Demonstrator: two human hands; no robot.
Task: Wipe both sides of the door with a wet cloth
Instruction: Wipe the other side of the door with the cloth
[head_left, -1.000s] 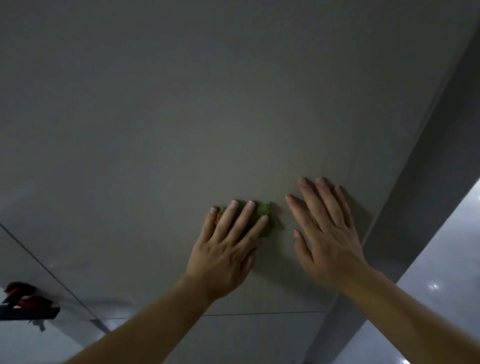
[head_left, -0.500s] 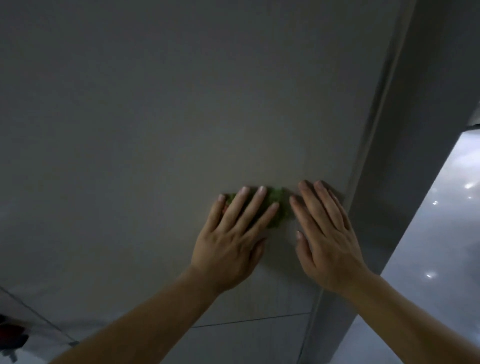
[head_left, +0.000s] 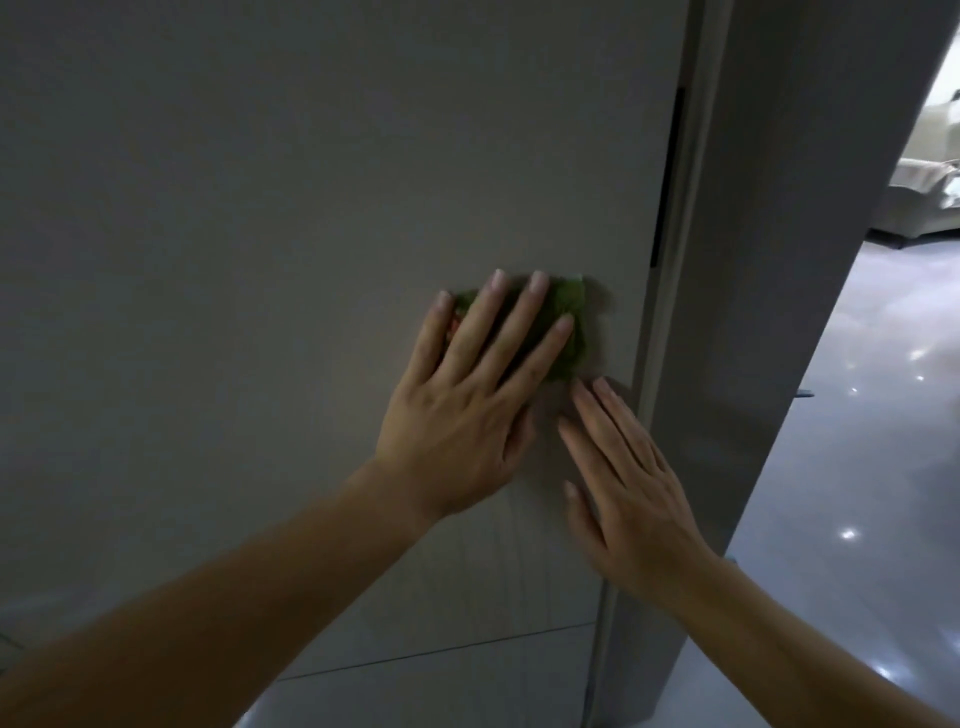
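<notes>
Risks (judgement):
- The left hand (head_left: 467, 415) drives the green cloth (head_left: 569, 322) with flat fingers only, nothing curled round it. Wet fabric on the smooth door (head_left: 260, 234) could slide out from under the fingers or bunch up, leaving streaks.
- The cloth sits close to the door edge (head_left: 680, 234). A stroke carried further right could run the fingertips off the panel, near the dark slot (head_left: 667, 171).
- The right hand (head_left: 628, 499) bears on the panel near that same edge. Too much lean may swing the door away from the wipe.
- Drips onto the glossy floor (head_left: 857, 493) are possible. How wet the cloth is cannot be read.
- Only this face is visible, so the other side cannot be judged.

Positions, left to right:
- The plain grey door face fills the left and centre.
- Left hand: fingers straight, slightly spread, pressed flat over the cloth. The cloth is mostly covered and shows past the fingertips toward the right edge.
- Right hand: below and right of the cloth, fingers straight and close together, flat on bare panel, holding nothing. Its fingertips are just beside the cloth's lower corner; cannot tell if they touch.
- Then door edge, then floor
</notes>
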